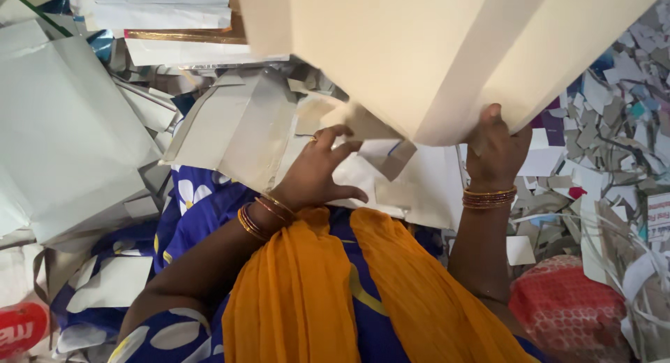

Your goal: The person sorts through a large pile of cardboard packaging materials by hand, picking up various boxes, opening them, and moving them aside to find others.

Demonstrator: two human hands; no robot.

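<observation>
paper scraps (614,119) and card sheets (70,126) crowding all sides

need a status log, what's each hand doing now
Left hand: closed on a small cardboard flap.
Right hand: gripping the large cream board.
</observation>
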